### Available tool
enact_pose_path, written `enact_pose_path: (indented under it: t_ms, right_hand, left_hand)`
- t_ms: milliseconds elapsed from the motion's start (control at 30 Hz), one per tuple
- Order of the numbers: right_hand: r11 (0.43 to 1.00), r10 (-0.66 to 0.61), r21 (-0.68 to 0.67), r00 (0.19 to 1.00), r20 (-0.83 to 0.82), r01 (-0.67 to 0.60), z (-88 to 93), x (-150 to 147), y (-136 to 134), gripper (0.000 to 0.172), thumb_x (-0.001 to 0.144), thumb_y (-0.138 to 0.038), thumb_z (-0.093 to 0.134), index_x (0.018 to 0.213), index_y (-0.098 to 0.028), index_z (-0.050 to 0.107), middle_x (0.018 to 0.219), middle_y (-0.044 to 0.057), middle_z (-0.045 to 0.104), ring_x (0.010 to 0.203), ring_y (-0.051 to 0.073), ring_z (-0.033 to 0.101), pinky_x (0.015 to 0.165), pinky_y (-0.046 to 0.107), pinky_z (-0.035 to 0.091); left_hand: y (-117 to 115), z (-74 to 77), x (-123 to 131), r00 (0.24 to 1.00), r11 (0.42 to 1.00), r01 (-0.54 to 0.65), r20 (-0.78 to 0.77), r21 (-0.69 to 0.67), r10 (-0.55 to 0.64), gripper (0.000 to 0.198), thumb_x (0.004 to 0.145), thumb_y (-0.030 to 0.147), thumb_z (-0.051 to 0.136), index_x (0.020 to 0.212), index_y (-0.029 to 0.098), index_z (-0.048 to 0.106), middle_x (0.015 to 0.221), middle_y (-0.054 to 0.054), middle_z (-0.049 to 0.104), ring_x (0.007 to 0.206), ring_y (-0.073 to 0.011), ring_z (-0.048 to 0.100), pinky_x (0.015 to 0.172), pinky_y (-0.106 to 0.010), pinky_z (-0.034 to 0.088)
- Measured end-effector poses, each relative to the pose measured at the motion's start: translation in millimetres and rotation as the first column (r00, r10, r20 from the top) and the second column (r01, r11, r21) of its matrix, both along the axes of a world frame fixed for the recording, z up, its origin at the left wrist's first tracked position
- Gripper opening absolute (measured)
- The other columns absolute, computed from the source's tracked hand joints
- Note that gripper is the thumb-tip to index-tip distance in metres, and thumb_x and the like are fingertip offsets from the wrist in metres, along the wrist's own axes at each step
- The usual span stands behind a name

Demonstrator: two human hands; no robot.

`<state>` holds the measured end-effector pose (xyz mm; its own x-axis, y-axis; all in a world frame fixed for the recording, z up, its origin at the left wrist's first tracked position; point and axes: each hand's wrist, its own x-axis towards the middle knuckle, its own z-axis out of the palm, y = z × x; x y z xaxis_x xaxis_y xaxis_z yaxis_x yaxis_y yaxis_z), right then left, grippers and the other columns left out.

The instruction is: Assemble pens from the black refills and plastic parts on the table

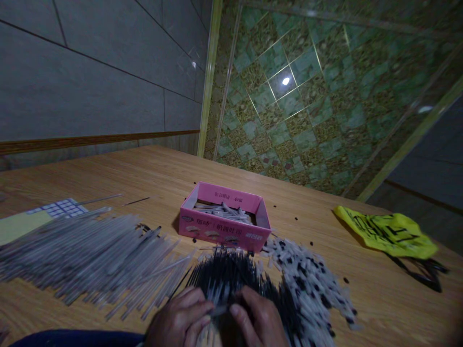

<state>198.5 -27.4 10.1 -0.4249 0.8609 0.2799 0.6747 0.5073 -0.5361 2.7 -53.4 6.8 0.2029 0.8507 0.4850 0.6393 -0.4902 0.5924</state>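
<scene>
A small pale piece [219,310] is at the near side of the table [311,193], between the person's two hands, its long axis running roughly crosswise from one set of fingertips to the other. The left hand [181,315] pinches its left end between thumb and fingers; the right hand [258,318] has thumb and fingertips curled at the other end, but blur leaves me unable to tell whether they clamp it. Neither hand is clearly nearer, as the piece spans the gap between them. Just beyond the knuckles lies a heap of black sticks [231,265], pointing mostly away from the person. Clear tubes [97,250] spread to the left, lying slantwise, and a pile of small white and black bits [307,270] borders the right side, so loose things hem in sideways room at table level. Past the sticks, the pink box [224,236] stands open at the top, long side facing the hands, thin pieces [227,212] inside. The yellow bag [390,231] lies well apart, far right.
</scene>
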Motion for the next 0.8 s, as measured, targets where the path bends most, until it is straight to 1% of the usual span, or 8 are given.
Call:
enact_pose_path:
  t_ms: [67,167,267,367,433,500,667,800]
  right_hand:
    - [1.000,0.010,-0.001,0.999,-0.035,-0.010,0.7,-1,-1,0.026,0.089,-0.035,0.039,0.076,-0.019,0.054,0.066,0.001,0.058,0.063,0.014,0.057,0.056,0.019,0.036]
    - [0.999,0.016,-0.035,1.000,0.008,-0.016,3.0,-4,-2,0.032,0.090,-0.037,0.036,0.070,-0.019,0.053,0.064,0.001,0.056,0.060,0.014,0.055,0.054,0.019,0.035]
    - [0.994,-0.055,-0.084,0.994,0.096,0.063,10.2,-2,4,0.040,0.091,-0.039,0.032,0.064,-0.019,0.052,0.059,0.001,0.056,0.056,0.014,0.053,0.051,0.020,0.034]
    - [0.971,-0.226,-0.025,0.947,0.227,0.237,21.5,11,26,0.034,0.092,-0.031,0.034,0.072,-0.019,0.058,0.067,0.002,0.061,0.065,0.015,0.057,0.059,0.021,0.037]
    - [0.955,-0.289,0.038,0.901,0.323,0.293,25.6,24,48,0.024,0.087,-0.018,0.040,0.085,-0.020,0.064,0.084,0.006,0.064,0.078,0.017,0.060,0.066,0.023,0.038]
    - [0.946,-0.312,0.039,0.877,0.365,0.321,24.0,37,70,0.028,0.083,-0.013,0.043,0.096,-0.022,0.066,0.088,0.008,0.064,0.078,0.019,0.062,0.065,0.024,0.038]
    - [0.936,-0.316,-0.005,0.845,0.431,0.353,5.9,47,102,0.022,0.078,-0.018,0.052,0.087,-0.023,0.071,0.078,0.011,0.068,0.073,0.022,0.065,0.057,0.026,0.037]
    - [0.926,-0.337,-0.016,0.843,0.420,0.378,-0.5,44,104,0.021,0.074,-0.016,0.053,0.085,-0.019,0.071,0.075,0.013,0.070,0.072,0.024,0.066,0.056,0.026,0.037]
  left_hand:
    - [1,0.6,0,1.000,0.999,0.018,-0.006,-0.030,-0.018,0.017,0.078,0.020,0.052,0.075,0.025,0.068,0.067,-0.002,0.062,0.066,-0.0161,0.058,0.058,-0.021,0.047]
    - [1,2.1,-1,0.999,0.998,0.028,-0.014,-0.050,-0.029,0.018,0.077,0.020,0.052,0.076,0.026,0.069,0.068,-0.003,0.063,0.067,-0.0171,0.058,0.058,-0.021,0.047]
    - [1,3.2,-1,1.000,0.998,0.024,-0.009,-0.062,-0.024,0.018,0.077,0.020,0.053,0.079,0.027,0.070,0.068,-0.003,0.063,0.067,-0.0180,0.059,0.058,-0.023,0.047]
    - [-1,2.0,0,1.000,0.999,-0.015,0.019,-0.043,0.016,0.019,0.077,0.022,0.054,0.083,0.029,0.070,0.070,-0.004,0.065,0.069,-0.0194,0.061,0.061,-0.024,0.048]
    - [-1,0.1,-1,0.996,0.997,-0.069,0.055,-0.028,0.071,0.019,0.076,0.023,0.055,0.086,0.029,0.070,0.074,-0.005,0.067,0.072,-0.0208,0.062,0.063,-0.025,0.048]
    - [-1,-1.2,-1,0.991,0.995,-0.096,0.090,-0.042,0.099,0.018,0.075,0.026,0.057,0.086,0.030,0.071,0.077,-0.006,0.069,0.073,-0.0213,0.063,0.064,-0.024,0.048]
    - [2,-1.3,-5,0.961,0.975,-0.073,0.245,-0.211,0.125,0.016,0.074,0.033,0.059,0.081,0.030,0.074,0.081,-0.007,0.072,0.072,-0.0225,0.064,0.059,-0.025,0.048]
    - [6,-4.5,-9,0.853,0.909,0.010,0.478,-0.417,0.210,0.021,0.071,0.037,0.063,0.084,0.026,0.075,0.088,-0.009,0.072,0.077,-0.0249,0.064,0.066,-0.027,0.049]
